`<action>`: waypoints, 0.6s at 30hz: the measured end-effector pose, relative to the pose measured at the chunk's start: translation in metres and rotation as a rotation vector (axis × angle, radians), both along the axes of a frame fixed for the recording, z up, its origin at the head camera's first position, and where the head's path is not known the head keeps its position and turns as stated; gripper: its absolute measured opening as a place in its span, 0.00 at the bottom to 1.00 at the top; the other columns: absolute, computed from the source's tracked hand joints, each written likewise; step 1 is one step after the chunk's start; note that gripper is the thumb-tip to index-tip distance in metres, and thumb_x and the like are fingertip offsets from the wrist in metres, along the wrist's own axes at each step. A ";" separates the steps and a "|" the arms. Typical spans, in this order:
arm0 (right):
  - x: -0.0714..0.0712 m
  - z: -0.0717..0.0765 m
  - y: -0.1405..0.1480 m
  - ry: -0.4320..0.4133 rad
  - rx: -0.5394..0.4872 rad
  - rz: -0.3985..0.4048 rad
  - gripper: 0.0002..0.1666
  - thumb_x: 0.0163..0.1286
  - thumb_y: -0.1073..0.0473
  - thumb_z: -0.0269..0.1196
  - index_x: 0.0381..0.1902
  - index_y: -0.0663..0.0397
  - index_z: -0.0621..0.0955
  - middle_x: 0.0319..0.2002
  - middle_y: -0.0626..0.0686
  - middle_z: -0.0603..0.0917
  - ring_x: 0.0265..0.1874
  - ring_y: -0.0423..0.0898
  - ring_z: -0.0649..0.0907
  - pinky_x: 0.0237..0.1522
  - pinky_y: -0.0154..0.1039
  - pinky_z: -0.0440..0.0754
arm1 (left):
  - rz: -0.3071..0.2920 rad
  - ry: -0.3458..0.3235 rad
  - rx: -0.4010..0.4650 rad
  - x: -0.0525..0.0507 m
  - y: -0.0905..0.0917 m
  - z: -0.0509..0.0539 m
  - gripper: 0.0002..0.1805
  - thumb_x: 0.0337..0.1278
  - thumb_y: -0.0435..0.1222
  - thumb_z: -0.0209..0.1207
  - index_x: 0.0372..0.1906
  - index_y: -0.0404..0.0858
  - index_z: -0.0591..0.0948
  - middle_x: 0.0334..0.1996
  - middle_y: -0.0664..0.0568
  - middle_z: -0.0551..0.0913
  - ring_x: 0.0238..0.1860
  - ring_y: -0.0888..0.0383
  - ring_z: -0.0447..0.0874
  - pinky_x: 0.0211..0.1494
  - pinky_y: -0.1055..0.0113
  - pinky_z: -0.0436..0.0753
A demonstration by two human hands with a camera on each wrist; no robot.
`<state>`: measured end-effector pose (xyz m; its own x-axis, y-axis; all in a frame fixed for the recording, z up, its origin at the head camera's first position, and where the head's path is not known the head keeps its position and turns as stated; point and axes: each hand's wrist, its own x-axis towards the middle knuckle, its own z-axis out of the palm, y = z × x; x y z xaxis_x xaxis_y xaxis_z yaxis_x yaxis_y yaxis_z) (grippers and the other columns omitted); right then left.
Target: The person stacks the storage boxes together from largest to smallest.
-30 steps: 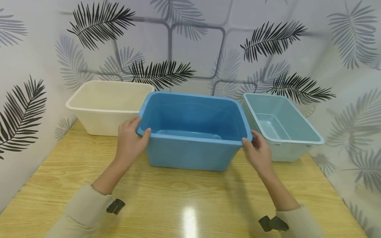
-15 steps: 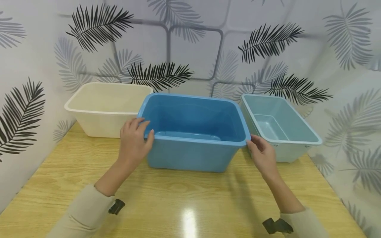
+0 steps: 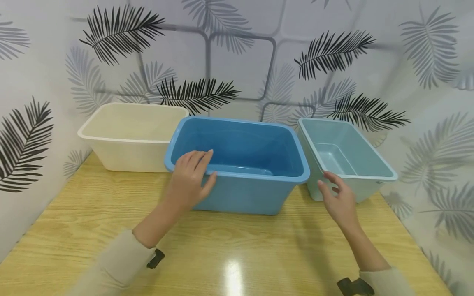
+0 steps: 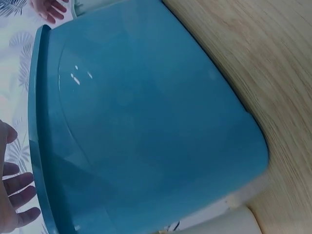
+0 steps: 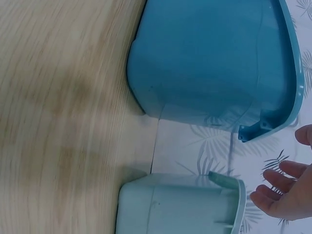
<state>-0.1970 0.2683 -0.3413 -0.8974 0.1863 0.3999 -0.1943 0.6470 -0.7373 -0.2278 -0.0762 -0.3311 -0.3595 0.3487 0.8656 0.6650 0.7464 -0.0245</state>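
Blue tub (image 3: 242,193) set crosswise, left hand (image 3: 187,180) nearest

OK so, up front a wood-grain tabletop (image 3: 226,242) is seen, with the tub stood upright on it just past the hands. The left hand is held at the near rim, toward its left end; fingers are spread and bent a bit, nothing gripped. Whether the rim is actually touched can't be told. The right hand (image 3: 340,201) is held off past the near right corner, fingers loosely curled, thumb apart, nothing held. Basically the tub is placed ahead of the left hand and off to the right hand's left. Its long axis is laid left to right, right end angled a touch nearer, opening faced up, one long side turned to the person. Beyond the left end a cream tub (image 3: 127,152) is partly hidden; off the right end a pale aqua tub (image 3: 366,189) is set. Behind it all, a leaf-print wall (image 3: 240,61) is seen.
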 end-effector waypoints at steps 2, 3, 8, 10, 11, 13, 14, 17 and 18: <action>0.001 -0.002 0.004 0.022 0.030 -0.010 0.23 0.66 0.63 0.57 0.56 0.72 0.71 0.56 0.71 0.74 0.59 0.63 0.70 0.58 0.57 0.68 | -0.028 -0.009 -0.016 0.001 0.008 0.001 0.24 0.45 0.37 0.65 0.48 0.25 0.79 0.42 0.36 0.80 0.45 0.41 0.78 0.50 0.48 0.78; 0.001 -0.002 0.007 0.030 0.047 -0.018 0.24 0.65 0.63 0.57 0.56 0.72 0.71 0.56 0.72 0.73 0.60 0.64 0.70 0.59 0.59 0.67 | -0.039 -0.010 -0.026 0.001 0.012 0.002 0.24 0.45 0.37 0.65 0.48 0.26 0.79 0.43 0.36 0.80 0.46 0.41 0.78 0.50 0.48 0.78; 0.001 -0.008 0.015 0.138 0.116 -0.039 0.25 0.59 0.67 0.61 0.54 0.75 0.72 0.53 0.74 0.74 0.56 0.68 0.70 0.59 0.61 0.63 | -0.068 0.027 -0.071 0.002 0.031 0.003 0.24 0.44 0.39 0.67 0.46 0.28 0.80 0.45 0.37 0.80 0.47 0.43 0.79 0.50 0.50 0.78; 0.001 -0.012 0.020 0.198 0.144 -0.036 0.26 0.56 0.69 0.63 0.52 0.76 0.73 0.51 0.75 0.74 0.53 0.70 0.70 0.58 0.62 0.63 | -0.078 0.057 -0.094 0.001 0.040 0.004 0.24 0.43 0.40 0.67 0.46 0.29 0.80 0.45 0.38 0.80 0.46 0.44 0.79 0.48 0.53 0.80; 0.000 -0.015 0.023 0.217 0.157 -0.031 0.27 0.54 0.69 0.64 0.52 0.77 0.73 0.51 0.76 0.74 0.53 0.70 0.70 0.57 0.62 0.62 | -0.085 0.070 -0.106 0.000 0.045 0.004 0.25 0.43 0.41 0.67 0.46 0.29 0.80 0.45 0.39 0.80 0.46 0.45 0.80 0.48 0.54 0.80; 0.000 -0.017 0.029 0.251 0.184 -0.028 0.28 0.53 0.69 0.64 0.51 0.78 0.72 0.50 0.77 0.74 0.52 0.71 0.69 0.57 0.64 0.61 | -0.096 0.096 -0.131 -0.001 0.055 0.004 0.26 0.42 0.42 0.68 0.47 0.30 0.80 0.44 0.40 0.80 0.45 0.46 0.80 0.46 0.57 0.81; 0.000 -0.018 0.031 0.263 0.198 -0.030 0.29 0.52 0.69 0.65 0.51 0.79 0.72 0.50 0.77 0.74 0.52 0.72 0.69 0.56 0.64 0.61 | -0.103 0.105 -0.141 -0.001 0.060 0.005 0.26 0.43 0.43 0.68 0.47 0.30 0.80 0.44 0.41 0.80 0.45 0.47 0.80 0.46 0.58 0.81; -0.002 -0.019 0.037 0.281 0.222 -0.024 0.29 0.51 0.70 0.65 0.51 0.80 0.71 0.50 0.77 0.73 0.52 0.72 0.68 0.56 0.66 0.60 | -0.132 0.123 -0.169 -0.001 0.076 0.007 0.26 0.44 0.44 0.67 0.47 0.31 0.80 0.44 0.42 0.81 0.45 0.48 0.80 0.47 0.60 0.81; -0.003 -0.019 0.038 0.284 0.232 -0.025 0.29 0.51 0.70 0.65 0.51 0.80 0.71 0.51 0.77 0.73 0.52 0.72 0.68 0.57 0.66 0.60 | -0.143 0.128 -0.179 -0.001 0.081 0.008 0.26 0.45 0.45 0.67 0.47 0.31 0.80 0.44 0.42 0.81 0.45 0.49 0.80 0.48 0.61 0.81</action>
<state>-0.1998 0.3061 -0.3604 -0.7408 0.0818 0.6667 -0.3526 0.7975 -0.4896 -0.2290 0.0051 -0.3233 -0.1870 0.5395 0.8210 0.7461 0.6216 -0.2386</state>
